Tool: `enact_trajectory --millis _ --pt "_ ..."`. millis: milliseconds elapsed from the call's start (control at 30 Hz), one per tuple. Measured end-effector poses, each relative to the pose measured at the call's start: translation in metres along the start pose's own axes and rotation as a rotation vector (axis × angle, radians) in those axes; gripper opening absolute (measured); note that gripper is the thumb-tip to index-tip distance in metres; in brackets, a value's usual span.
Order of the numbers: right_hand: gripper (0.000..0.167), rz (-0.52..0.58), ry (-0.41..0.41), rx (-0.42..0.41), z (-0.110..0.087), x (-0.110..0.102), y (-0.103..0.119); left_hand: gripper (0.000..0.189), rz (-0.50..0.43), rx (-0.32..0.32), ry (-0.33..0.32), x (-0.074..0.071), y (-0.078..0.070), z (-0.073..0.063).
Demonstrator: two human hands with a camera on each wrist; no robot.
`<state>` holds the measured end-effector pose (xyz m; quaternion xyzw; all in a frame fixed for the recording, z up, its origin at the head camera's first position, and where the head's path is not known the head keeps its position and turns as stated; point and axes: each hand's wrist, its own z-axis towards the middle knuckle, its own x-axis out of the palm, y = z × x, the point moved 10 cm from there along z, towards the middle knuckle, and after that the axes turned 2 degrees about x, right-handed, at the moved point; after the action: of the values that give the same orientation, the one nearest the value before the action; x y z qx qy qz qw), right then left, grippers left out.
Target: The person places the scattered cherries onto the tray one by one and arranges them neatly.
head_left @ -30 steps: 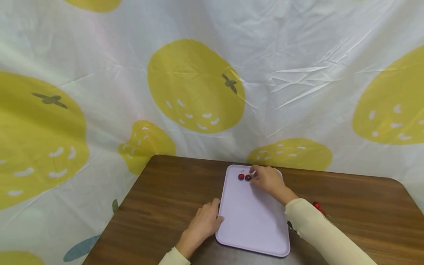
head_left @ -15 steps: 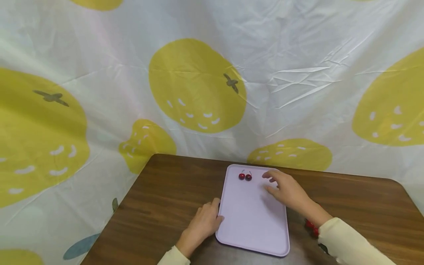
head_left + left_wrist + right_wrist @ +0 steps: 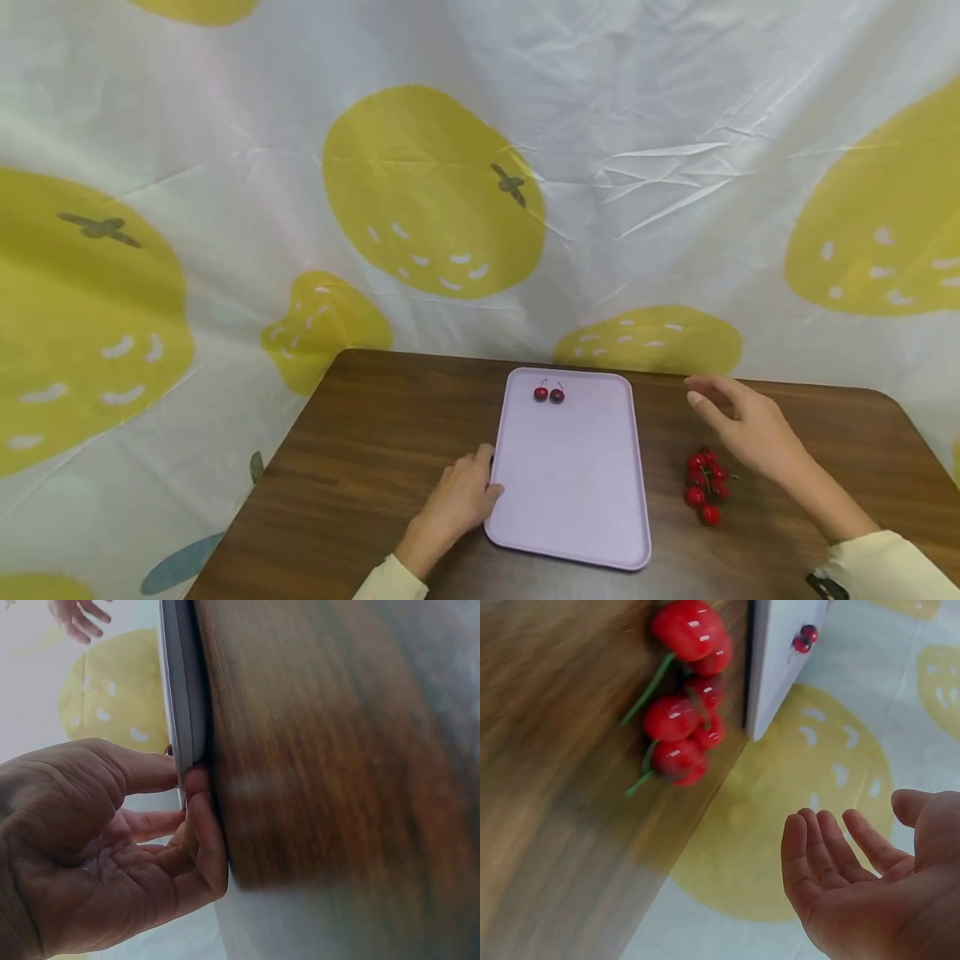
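A pale lilac tray [image 3: 567, 475] lies on the wooden table. My left hand [image 3: 457, 497] pinches its left rim; in the left wrist view the thumb is on top and the fingers [image 3: 206, 840] curl under the edge. Two dark red cherries [image 3: 549, 394] with stems sit side by side near the tray's far left corner. Right of the tray lies a pile of several red cherries [image 3: 706, 483], some with green stems [image 3: 649, 688]. Above the table, just past the pile, my right hand [image 3: 750, 425] hovers with relaxed fingers and holds nothing.
The dark wooden table [image 3: 397, 433] extends left and right of the tray. Behind it hangs a white cloth [image 3: 637, 208] printed with big yellow fruit, close to the table's back edge.
My right hand has left the second cherry on the tray and moved right, to above the cherry pile, which now shows fully. The left hand keeps its grip on the tray.
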<state>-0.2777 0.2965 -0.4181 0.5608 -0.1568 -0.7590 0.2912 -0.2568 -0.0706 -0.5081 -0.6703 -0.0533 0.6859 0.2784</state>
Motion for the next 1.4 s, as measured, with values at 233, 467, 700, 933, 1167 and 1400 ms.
enact_trajectory --millis 233,467,700,933,1167,1400 --pt "0.035 0.008 0.044 0.065 -0.015 -0.001 -0.024 0.036 -0.006 0.005 -0.020 -0.001 0.003 -0.001" --pt "0.035 -0.010 0.051 0.131 -0.025 0.005 -0.046 0.038 -0.037 -0.016 -0.018 -0.001 0.006 -0.003" --pt "0.033 -0.002 0.100 0.169 -0.035 0.021 -0.063 0.039 -0.021 -0.020 -0.017 -0.002 0.005 -0.002" --pt "0.016 -0.002 0.136 0.168 -0.045 0.025 -0.065 0.040 -0.026 -0.032 -0.008 0.002 0.006 -0.001" --pt "0.015 0.010 0.146 0.140 -0.054 0.028 -0.065 0.041 -0.038 -0.018 -0.012 0.002 0.003 -0.001" --pt "0.019 -0.014 0.169 0.148 -0.058 0.032 -0.072 0.039 -0.006 0.023 -0.047 0.007 0.004 0.001"
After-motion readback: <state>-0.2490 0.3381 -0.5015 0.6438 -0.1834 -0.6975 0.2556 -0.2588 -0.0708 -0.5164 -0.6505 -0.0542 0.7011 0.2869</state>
